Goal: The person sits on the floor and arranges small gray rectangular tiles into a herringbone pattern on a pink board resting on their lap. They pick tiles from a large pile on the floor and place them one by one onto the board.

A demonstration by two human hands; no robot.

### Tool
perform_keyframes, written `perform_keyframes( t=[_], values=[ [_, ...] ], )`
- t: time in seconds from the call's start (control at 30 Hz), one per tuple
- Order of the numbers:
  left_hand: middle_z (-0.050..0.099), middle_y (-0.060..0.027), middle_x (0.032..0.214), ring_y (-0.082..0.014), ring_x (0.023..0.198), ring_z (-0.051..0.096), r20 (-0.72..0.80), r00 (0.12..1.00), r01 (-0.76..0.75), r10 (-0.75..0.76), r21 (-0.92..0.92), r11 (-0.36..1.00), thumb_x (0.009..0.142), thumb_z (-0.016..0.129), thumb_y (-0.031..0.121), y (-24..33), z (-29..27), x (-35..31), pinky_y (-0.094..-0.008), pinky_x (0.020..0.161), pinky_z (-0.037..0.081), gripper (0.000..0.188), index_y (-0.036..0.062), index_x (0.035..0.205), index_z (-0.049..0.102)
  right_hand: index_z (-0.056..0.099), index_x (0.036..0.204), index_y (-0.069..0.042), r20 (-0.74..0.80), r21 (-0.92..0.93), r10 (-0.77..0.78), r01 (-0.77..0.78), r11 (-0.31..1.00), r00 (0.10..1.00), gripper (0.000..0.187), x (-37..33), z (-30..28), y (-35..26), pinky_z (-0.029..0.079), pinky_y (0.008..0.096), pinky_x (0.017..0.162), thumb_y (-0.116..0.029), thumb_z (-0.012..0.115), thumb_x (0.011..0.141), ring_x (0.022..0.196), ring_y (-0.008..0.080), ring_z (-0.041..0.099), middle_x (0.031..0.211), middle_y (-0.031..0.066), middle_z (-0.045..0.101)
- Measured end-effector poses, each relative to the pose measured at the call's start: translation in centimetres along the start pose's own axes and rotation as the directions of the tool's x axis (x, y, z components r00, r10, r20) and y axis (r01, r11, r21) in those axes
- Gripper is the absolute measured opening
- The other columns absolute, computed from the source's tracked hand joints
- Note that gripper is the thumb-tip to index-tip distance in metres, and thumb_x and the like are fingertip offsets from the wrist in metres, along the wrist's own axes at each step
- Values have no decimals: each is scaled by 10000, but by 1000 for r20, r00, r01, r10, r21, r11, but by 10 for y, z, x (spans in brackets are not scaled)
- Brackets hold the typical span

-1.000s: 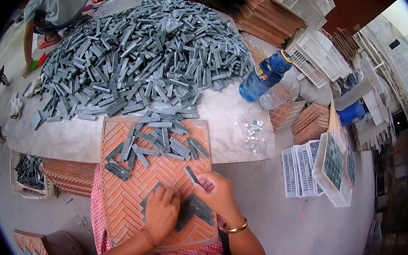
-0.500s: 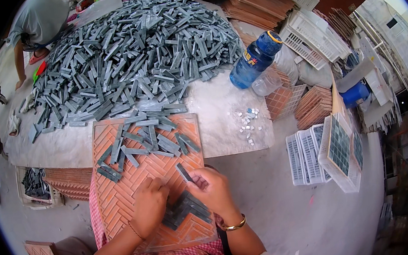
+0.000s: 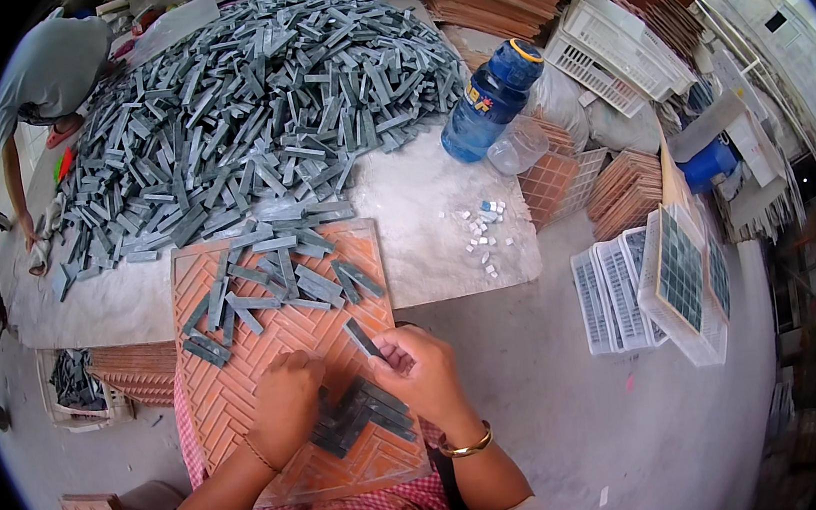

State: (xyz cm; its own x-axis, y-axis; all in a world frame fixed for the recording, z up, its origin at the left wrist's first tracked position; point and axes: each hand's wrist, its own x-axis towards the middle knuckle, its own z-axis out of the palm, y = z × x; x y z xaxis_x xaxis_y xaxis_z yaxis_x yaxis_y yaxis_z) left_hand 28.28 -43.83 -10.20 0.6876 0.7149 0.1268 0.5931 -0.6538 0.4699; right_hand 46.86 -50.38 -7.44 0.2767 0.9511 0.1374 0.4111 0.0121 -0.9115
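Right hand pinches one grey tile strip, long axis running diagonal, up-left to down-right, just above the laid patch of strips on the orange herringbone tray. Left hand lies flat, fingers curled, pressing the patch's left edge. Loose strips sit further up the tray, with bare grooves in between. Big pile covers the table beyond.

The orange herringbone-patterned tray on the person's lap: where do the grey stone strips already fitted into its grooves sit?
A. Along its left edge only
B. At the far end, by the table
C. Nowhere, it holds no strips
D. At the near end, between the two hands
D: the fitted grey stone strips form a zigzag patch on the orange herringbone-patterned tray, between the left hand and right hand; the far strips lie loose.
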Motion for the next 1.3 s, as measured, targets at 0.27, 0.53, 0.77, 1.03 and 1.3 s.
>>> perform_keyframes(
  t=[0.27,0.53,0.77,1.03,1.3],
  values=[
    [615,-110,791,-283,774,638,178,983,-54,33,117,992,701,636,72,7,-10,18,-376,681,516,56,73,750,664,645,960,9,-2,-10,-33,33,999,999,228,1,-9,7,478,204,574,28,722,747,646,72,581,796,53,630],
    [649,-114,817,-272,807,659,284,955,27,-90,219,975,711,689,136,30,4,34,-351,699,534,67,88,758,685,641,938,13,-38,38,-37,38,999,999,207,5,-20,10,477,206,566,28,720,748,634,75,584,788,54,629],
    [607,-89,711,-272,762,625,181,983,18,-43,137,990,684,606,46,24,19,32,-380,676,502,105,133,660,658,642,944,14,-48,12,-62,62,998,997,218,5,-31,25,482,209,567,22,724,741,635,82,592,797,61,634],
    [601,-127,731,-283,761,627,178,984,-46,15,170,984,677,646,65,29,14,32,-396,685,508,32,72,708,647,640,944,15,-33,22,-53,54,998,998,219,3,-30,11,482,213,563,34,721,742,638,85,595,797,57,629],
    [604,-143,784,-300,756,626,-30,998,54,-57,-100,994,721,631,11,-13,-11,11,-391,653,509,81,32,742,555,646,940,8,-14,-21,-65,64,998,998,219,-2,-16,2,474,214,551,29,727,738,614,78,571,771,52,625]
  ],
)
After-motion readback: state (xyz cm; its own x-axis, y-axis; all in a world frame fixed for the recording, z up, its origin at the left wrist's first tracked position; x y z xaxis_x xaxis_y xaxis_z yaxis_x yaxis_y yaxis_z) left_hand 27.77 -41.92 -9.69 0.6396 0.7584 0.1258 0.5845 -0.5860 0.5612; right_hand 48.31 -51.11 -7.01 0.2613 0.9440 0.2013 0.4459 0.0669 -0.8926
